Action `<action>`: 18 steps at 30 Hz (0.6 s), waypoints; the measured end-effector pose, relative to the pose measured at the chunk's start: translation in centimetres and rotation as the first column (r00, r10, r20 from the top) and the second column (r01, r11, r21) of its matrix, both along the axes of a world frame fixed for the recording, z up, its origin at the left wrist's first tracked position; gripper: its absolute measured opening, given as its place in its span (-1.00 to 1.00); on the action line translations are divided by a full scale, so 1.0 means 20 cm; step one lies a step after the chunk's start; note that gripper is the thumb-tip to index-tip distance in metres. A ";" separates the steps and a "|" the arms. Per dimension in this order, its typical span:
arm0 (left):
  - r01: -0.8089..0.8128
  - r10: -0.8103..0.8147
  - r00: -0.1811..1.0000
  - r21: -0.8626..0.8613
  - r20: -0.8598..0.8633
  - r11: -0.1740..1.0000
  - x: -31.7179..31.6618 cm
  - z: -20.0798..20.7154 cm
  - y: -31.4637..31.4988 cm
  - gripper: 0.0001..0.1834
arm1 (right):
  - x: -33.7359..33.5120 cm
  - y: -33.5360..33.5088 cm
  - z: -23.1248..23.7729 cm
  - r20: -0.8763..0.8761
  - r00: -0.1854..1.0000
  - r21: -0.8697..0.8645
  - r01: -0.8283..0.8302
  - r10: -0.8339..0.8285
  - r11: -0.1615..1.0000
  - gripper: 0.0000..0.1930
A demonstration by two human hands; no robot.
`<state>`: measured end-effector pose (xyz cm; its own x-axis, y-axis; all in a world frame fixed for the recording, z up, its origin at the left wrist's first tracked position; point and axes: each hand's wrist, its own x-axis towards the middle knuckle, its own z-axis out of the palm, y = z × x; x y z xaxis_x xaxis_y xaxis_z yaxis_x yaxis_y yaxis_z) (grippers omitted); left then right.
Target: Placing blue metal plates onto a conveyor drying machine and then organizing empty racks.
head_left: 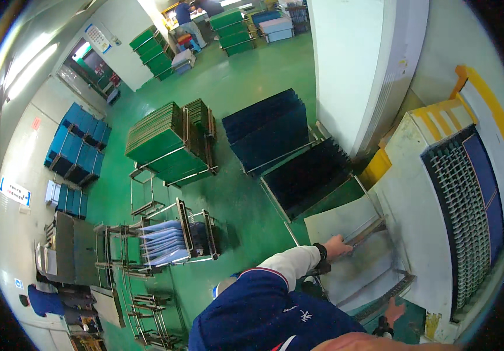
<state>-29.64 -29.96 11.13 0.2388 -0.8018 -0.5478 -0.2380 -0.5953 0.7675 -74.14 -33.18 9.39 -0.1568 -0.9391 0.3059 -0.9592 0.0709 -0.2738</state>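
Seen from above through a wide, curved lens, a person in a dark blue jacket with white sleeves leans toward a pale machine (416, 193) at the right; the left arm stretches forward and to the right, nearly straight, a dark band at the wrist, and the left hand (338, 245) rests palm down with its fingers curled over the near edge of a grey sheet (345, 219), apparently pinching that edge, though the fingertips are too small to be sure; the sheet is flat and tilted, its long axis running from the hand up and to the right toward the machine, its far end beside a yellow guard (376, 168); the right hand (393, 312) sits lower, near the picture's bottom edge, reaching to the lower lip of the sloped grey tray (363, 278) under the sheet; whether it is spread or closed cannot be told; beyond the left hand, up and to the left, stand racks of dark blue panels (269, 128) and green panels (167, 140) on a green floor (234, 199).
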 end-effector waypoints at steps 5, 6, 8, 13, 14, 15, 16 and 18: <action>-0.153 0.161 0.982 0.092 -0.097 0.984 0.02 -0.11 -0.01 -0.44 | -0.11 -0.20 -0.36 0.206 0.921 0.727 0.083 -0.331 0.681 -0.23; -0.127 0.140 0.980 0.094 -0.143 0.987 -0.02 -0.06 -0.05 -0.47 | -0.38 -0.28 -0.51 0.068 0.995 0.830 -0.013 -0.078 0.558 -0.18; -0.132 0.162 0.961 0.145 -0.225 0.981 0.00 0.02 -0.06 -0.50 | -0.66 -0.38 -0.66 0.017 0.832 0.943 -0.197 0.555 0.267 -0.06; -0.190 0.191 0.978 0.013 -0.079 0.982 -0.01 0.18 0.06 -0.52 | -0.24 -0.25 -0.38 0.234 0.950 0.906 -0.135 -0.209 0.402 -0.12; -0.230 0.230 0.967 0.014 -0.111 0.973 0.00 0.19 0.10 -0.51 | -0.16 -0.27 -0.36 0.262 0.944 0.900 -0.163 -0.203 0.405 -0.13; -0.236 0.234 0.969 -0.019 -0.083 0.972 0.01 0.19 0.11 -0.51 | -0.12 -0.28 -0.33 0.280 0.939 0.890 -0.177 -0.197 0.420 -0.14; -0.240 0.237 0.970 -0.050 -0.053 0.969 0.02 0.19 0.13 -0.51 | -0.08 -0.28 -0.31 0.289 0.939 0.884 -0.187 -0.187 0.429 -0.15; -0.258 0.253 0.964 -0.067 -0.076 0.964 0.07 0.21 0.20 -0.51 | 0.01 -0.29 -0.25 0.315 0.934 0.863 -0.209 -0.166 0.459 -0.17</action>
